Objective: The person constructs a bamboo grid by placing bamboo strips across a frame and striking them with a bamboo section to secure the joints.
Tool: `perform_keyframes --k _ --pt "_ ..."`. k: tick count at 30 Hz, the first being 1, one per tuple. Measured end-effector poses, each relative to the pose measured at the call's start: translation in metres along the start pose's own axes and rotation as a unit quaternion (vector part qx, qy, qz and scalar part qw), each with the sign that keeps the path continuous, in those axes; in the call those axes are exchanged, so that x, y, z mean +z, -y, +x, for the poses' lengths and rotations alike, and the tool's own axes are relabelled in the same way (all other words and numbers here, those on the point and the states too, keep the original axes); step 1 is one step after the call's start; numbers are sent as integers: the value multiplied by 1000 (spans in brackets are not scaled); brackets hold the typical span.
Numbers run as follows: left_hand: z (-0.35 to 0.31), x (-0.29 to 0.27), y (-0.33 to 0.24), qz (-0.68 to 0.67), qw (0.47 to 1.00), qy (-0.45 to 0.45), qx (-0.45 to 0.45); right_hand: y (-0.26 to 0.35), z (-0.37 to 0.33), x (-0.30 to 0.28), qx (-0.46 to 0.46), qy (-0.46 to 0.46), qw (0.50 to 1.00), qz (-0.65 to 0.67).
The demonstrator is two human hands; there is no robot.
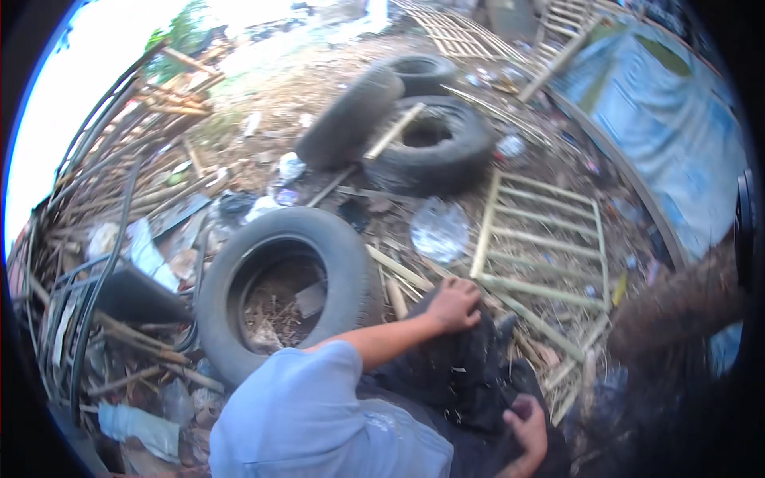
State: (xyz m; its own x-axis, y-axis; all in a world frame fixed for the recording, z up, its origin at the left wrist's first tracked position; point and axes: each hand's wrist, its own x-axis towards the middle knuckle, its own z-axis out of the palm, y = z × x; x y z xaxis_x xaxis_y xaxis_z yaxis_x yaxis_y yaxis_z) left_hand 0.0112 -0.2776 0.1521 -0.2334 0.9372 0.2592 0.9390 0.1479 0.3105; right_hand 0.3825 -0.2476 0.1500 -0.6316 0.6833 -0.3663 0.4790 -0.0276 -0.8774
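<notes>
A bulky piece of black cloth [446, 362] lies bunched in front of me, with small shiny bits on its folds. Whether it is a bag or a garment I cannot tell. At its far edge my left hand [457, 305] is closed over the cloth, fingers curled. My right hand [527, 429], closer to me and to the right, has its thumb and fingers bent together at the cloth's right side. The picture is somewhat blurred there. Just left of my left forearm lies a large worn tyre [215, 279], flat on the ground.
More tyres [430, 171] are piled farther off, one leaning [347, 119]. A bamboo frame [546, 237] lies to the right, near crumpled clear plastic [440, 229]. Bamboo poles [119, 171] heap up at left. A blue tarp [661, 119] and a thick log [677, 307] are at right. Litter covers the ground.
</notes>
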Motion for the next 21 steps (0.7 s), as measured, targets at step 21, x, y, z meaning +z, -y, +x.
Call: perform_keyframes --k 21 --pt "-73 -180 -135 -676 428 539 264 106 -39 27 -10 253 958 134"
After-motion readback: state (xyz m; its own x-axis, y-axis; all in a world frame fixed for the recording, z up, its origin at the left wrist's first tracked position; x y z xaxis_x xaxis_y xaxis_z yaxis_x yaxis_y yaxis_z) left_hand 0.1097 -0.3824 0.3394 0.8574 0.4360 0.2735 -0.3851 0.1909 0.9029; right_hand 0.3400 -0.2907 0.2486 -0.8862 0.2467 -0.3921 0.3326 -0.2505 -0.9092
